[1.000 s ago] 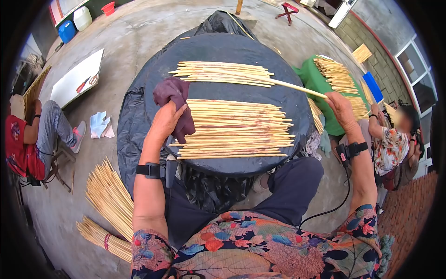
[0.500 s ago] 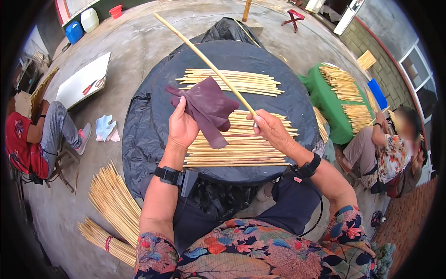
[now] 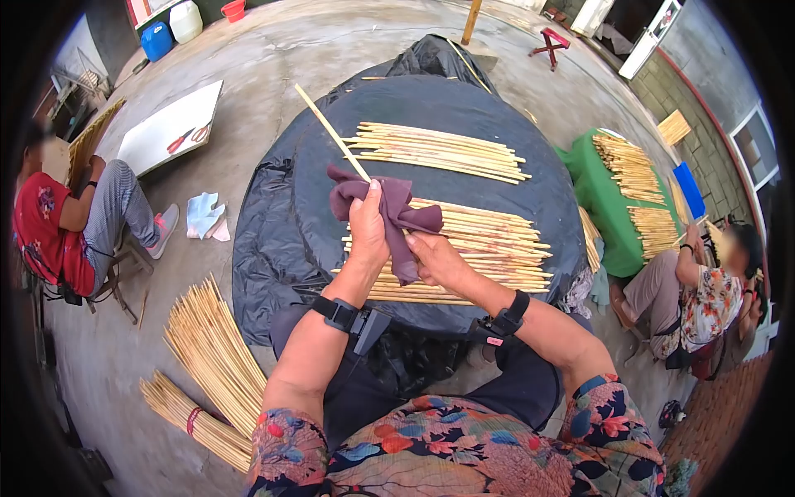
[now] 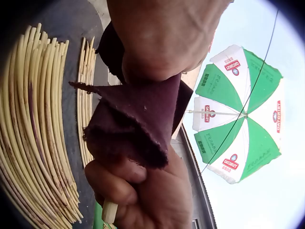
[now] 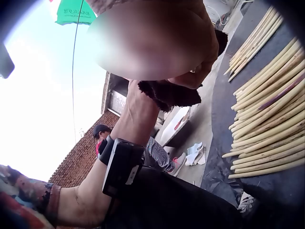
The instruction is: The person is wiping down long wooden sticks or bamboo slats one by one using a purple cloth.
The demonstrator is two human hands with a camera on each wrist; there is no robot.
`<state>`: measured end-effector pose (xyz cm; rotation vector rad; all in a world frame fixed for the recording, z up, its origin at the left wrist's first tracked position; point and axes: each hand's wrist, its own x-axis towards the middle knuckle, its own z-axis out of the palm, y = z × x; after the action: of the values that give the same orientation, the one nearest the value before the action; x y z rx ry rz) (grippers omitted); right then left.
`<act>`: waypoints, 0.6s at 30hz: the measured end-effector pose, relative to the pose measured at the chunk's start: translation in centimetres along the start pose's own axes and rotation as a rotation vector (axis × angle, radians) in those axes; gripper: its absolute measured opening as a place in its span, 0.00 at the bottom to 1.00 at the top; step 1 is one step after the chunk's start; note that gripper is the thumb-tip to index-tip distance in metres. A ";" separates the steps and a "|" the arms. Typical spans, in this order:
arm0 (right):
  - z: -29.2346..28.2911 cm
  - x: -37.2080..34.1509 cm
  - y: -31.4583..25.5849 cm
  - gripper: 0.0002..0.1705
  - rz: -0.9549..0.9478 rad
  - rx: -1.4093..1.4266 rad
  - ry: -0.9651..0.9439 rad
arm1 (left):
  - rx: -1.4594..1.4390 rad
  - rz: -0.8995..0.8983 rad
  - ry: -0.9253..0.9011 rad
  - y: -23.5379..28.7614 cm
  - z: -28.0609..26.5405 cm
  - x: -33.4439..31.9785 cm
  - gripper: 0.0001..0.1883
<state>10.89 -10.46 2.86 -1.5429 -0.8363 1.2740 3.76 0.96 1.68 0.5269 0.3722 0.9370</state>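
In the head view a purple cloth (image 3: 397, 203) is wrapped about a pale stick (image 3: 331, 131) that slants up and left over the round table (image 3: 348, 103). The left hand (image 3: 368, 228) grips cloth and stick together, thumb on top. Just right of it, the right hand (image 3: 437, 258) pinches the stick's lower end beside the cloth. In the left wrist view that stick end (image 4: 109, 213) pokes out from the curled fingers of the right hand (image 4: 147, 191), below the cloth (image 4: 138, 114). Two rows of peeled sticks, a far one (image 3: 439, 149) and a near one (image 3: 489, 240), lie on black plastic.
Stick bundles (image 3: 214, 348) lie on the ground at left. A white board (image 3: 172, 128) holds scissors. Seated people are at left (image 3: 62, 224) and right (image 3: 704, 290). A green-covered table (image 3: 609, 224) with sticks stands at right, a red stool (image 3: 550, 46) beyond.
The left hand and cloth have closed round the stick, which was bare half a second ago. Earlier the stick pointed right, then swung up and left as the right hand came in close to the left.
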 end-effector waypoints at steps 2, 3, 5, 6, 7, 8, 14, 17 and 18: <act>-0.2 -0.4 -0.8 0.18 0.006 -0.029 -0.016 | 0.004 0.012 0.041 -0.1 0.0 0.0 0.09; -0.3 -0.7 -1.3 0.17 0.015 -0.058 -0.029 | 0.011 0.044 0.032 0.1 0.4 -0.1 0.09; -0.5 -1.7 -1.9 0.16 -0.041 -0.132 -0.038 | 0.017 0.078 0.027 0.8 0.7 -0.1 0.10; -0.7 -2.2 -1.9 0.15 -0.097 -0.208 -0.047 | 0.003 0.117 0.066 1.4 0.6 0.3 0.10; -1.1 -2.9 -1.4 0.15 -0.095 -0.210 -0.053 | -0.011 0.156 0.107 2.2 0.3 0.8 0.11; -1.6 -4.0 -0.7 0.14 -0.106 -0.270 -0.044 | -0.029 0.173 0.153 2.7 -0.8 1.8 0.12; -5.2 -9.7 0.4 0.11 -0.176 -0.596 0.036 | -0.057 0.231 0.305 3.4 -2.0 2.8 0.11; -6.8 -12.5 0.8 0.08 -0.134 -0.789 0.105 | -0.043 0.222 0.279 4.8 -2.7 3.3 0.11; -7.0 -13.4 1.1 0.08 -0.193 -0.881 0.147 | -0.055 0.191 0.266 4.6 -2.9 3.5 0.11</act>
<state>14.61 -24.68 6.46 -2.1196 -1.5238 0.6424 1.11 6.91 1.70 0.3921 0.5412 1.2038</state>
